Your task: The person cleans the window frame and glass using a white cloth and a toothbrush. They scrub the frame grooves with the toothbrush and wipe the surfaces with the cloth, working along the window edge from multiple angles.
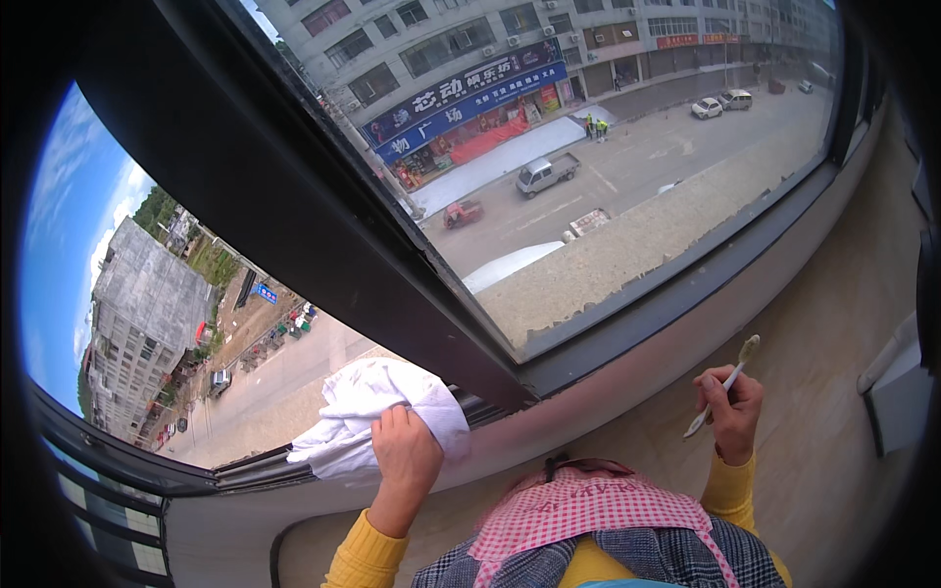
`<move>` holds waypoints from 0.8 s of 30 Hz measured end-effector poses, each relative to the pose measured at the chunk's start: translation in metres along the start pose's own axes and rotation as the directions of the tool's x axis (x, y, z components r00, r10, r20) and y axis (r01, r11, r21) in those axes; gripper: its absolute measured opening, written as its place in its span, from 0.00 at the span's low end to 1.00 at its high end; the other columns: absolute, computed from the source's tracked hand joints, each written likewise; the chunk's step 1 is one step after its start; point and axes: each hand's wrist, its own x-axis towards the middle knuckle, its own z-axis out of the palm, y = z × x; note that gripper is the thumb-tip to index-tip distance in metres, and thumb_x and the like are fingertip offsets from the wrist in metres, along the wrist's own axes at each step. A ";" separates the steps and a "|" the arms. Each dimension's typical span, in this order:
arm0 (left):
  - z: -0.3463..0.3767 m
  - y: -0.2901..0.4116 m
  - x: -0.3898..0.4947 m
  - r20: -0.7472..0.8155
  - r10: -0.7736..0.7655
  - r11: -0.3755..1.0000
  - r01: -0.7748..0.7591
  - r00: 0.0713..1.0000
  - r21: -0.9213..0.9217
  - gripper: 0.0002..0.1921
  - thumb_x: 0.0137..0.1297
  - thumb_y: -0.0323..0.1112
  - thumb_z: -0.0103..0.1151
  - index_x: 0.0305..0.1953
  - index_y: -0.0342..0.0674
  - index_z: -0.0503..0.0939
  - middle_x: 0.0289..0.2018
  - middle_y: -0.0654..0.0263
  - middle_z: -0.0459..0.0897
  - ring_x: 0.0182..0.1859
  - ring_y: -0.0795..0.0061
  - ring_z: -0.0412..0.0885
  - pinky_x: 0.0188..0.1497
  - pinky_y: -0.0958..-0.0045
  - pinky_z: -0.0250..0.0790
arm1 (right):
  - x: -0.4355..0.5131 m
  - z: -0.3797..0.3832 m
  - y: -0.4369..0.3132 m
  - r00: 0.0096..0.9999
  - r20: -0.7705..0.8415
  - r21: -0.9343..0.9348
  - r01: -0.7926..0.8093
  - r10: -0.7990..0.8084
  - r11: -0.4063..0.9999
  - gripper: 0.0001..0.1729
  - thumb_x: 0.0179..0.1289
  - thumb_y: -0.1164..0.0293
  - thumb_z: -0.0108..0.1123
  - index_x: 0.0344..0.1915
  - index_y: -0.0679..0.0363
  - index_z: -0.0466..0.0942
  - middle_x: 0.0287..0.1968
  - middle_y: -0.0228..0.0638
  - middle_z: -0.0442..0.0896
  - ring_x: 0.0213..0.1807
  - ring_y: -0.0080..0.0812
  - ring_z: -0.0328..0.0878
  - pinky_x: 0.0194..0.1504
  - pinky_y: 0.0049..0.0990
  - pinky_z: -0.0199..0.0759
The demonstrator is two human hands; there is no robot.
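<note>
A crumpled white cloth (390, 411) lies over the sliding window's bottom track (268, 470), and my left hand (406, 448) grips its near side. My right hand (729, 408) is raised to the right, away from the window, holding a used toothbrush (737, 375) by its handle. The brush head points up and looks dirty, with brownish-green bristles. To the left of the dark window frame post (412, 323) the window stands open; a glass pane (625, 191) fills the right side.
Below the pane runs the dark bottom frame (662, 301), above a pale sill (559, 422). A white object (900, 397) stands at the far right. Outside, a concrete ledge (647, 242) overlooks a street with vehicles and people in yellow vests (601, 127).
</note>
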 end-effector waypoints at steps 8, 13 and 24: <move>-0.005 0.002 0.016 0.056 0.038 0.999 -0.038 0.998 0.006 0.04 0.50 0.28 0.55 0.20 0.38 0.76 0.25 0.58 0.77 0.34 0.58 0.77 0.38 0.59 0.66 | -0.006 -0.004 -0.002 1.000 -0.023 -0.004 0.008 -0.008 1.000 0.08 0.71 0.76 0.58 0.35 0.70 0.81 0.20 0.28 0.77 0.21 0.15 0.71 0.23 0.17 0.59; -0.004 0.005 0.025 0.089 0.064 0.998 -0.064 0.994 -0.009 0.05 0.49 0.28 0.56 0.18 0.39 0.77 0.22 0.57 0.80 0.30 0.58 0.79 0.34 0.58 0.68 | -0.010 -0.008 0.003 0.998 -0.056 0.001 0.017 -0.017 1.000 0.08 0.71 0.76 0.58 0.35 0.70 0.81 0.19 0.28 0.77 0.21 0.15 0.71 0.23 0.17 0.59; -0.011 0.025 0.048 0.149 0.168 0.976 -0.143 0.974 -0.165 0.04 0.55 0.28 0.57 0.24 0.38 0.78 0.27 0.56 0.83 0.33 0.59 0.81 0.34 0.60 0.71 | -0.012 -0.001 -0.006 0.999 -0.049 -0.011 0.003 -0.003 1.000 0.08 0.71 0.76 0.59 0.35 0.70 0.81 0.20 0.28 0.77 0.21 0.15 0.71 0.23 0.16 0.59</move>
